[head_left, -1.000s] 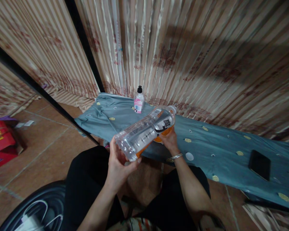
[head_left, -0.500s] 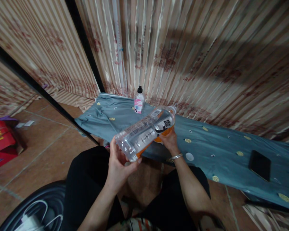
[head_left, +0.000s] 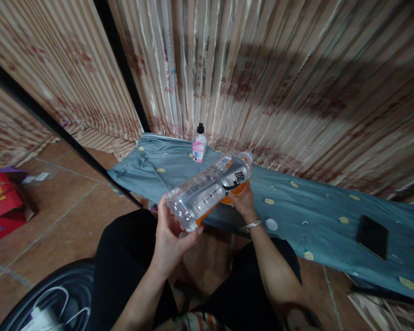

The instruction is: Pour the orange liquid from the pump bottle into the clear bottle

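Note:
A large clear plastic bottle (head_left: 207, 191) with a silver and orange label is held tilted in front of me, its neck pointing up to the right. My left hand (head_left: 172, 234) grips its base, thumb on the near side. Around the label near the neck end, my right hand (head_left: 242, 200) is closed on the bottle; most of its fingers are hidden behind it. I cannot see a cap on the bottle's mouth. Beyond it, a small clear bottle (head_left: 199, 147) with a black top and pink label stands upright on the blue-green cloth (head_left: 296, 220).
A dark phone (head_left: 372, 236) and a small white disc (head_left: 271, 224) lie on the cloth. Striped curtains (head_left: 262, 82) hang behind. A black pole (head_left: 62, 131) slants at the left. On the floor are a red box (head_left: 3, 207) and a black round container (head_left: 79, 280) holding a white cable.

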Motion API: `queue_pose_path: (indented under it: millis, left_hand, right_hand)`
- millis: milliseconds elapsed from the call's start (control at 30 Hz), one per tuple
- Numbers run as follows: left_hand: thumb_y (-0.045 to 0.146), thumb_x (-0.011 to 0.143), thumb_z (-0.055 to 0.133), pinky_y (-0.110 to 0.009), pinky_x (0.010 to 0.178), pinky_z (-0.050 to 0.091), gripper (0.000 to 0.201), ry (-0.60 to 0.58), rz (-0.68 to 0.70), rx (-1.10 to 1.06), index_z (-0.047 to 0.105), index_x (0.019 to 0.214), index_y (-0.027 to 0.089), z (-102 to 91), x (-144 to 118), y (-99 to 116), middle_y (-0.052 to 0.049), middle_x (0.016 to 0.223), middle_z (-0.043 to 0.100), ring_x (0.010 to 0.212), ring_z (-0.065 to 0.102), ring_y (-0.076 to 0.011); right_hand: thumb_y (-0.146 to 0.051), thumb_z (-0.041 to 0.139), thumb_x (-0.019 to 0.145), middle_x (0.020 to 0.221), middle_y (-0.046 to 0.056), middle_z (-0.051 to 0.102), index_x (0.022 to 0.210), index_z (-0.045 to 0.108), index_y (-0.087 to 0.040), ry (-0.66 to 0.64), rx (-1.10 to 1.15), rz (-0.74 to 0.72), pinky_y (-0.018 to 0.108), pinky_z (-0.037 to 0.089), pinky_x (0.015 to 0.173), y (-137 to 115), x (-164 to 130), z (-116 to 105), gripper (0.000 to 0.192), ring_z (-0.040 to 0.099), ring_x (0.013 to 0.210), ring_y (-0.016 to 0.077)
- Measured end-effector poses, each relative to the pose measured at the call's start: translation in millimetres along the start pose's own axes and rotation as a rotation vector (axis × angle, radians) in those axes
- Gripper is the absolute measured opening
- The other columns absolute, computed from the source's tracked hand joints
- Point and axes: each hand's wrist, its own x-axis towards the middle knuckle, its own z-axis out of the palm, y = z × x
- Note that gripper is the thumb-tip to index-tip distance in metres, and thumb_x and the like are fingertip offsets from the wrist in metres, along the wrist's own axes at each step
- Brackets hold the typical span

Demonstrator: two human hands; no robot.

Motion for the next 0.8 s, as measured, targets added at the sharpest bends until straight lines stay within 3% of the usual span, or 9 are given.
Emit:
queue_pose_path:
  millis: [567,800]
  left_hand:
    - [0.036,0.054,0.104,-0.040,0.094,0.064,0.103,-0.014,-0.027,-0.026,0.049,0.140,0.026,-0.9,0.4,0.8,-0.014,0.137,0.067,0.126,0.070,-0.0360]
    - [0.033,0.054,0.103,-0.033,0.083,0.065,0.098,-0.021,0.009,-0.031,0.050,0.136,0.024,0.0,2.0,3.4,-0.012,0.130,0.070,0.115,0.075,-0.0307]
  right_hand:
    - [-0.051,0.084,0.063,0.118,0.014,0.077,0.123,0.055,-0.023,-0.010,-0.019,-0.002,0.058,0.061,0.099,1.4,0.0,0.8,0.072,0.076,0.106,0.0343]
    - [-0.051,0.082,0.064,0.113,0.012,0.078,0.122,0.055,-0.022,-0.004,-0.005,-0.011,0.053,0.063,0.093,-0.1,-0.9,1.0,0.070,0.077,0.100,0.0325]
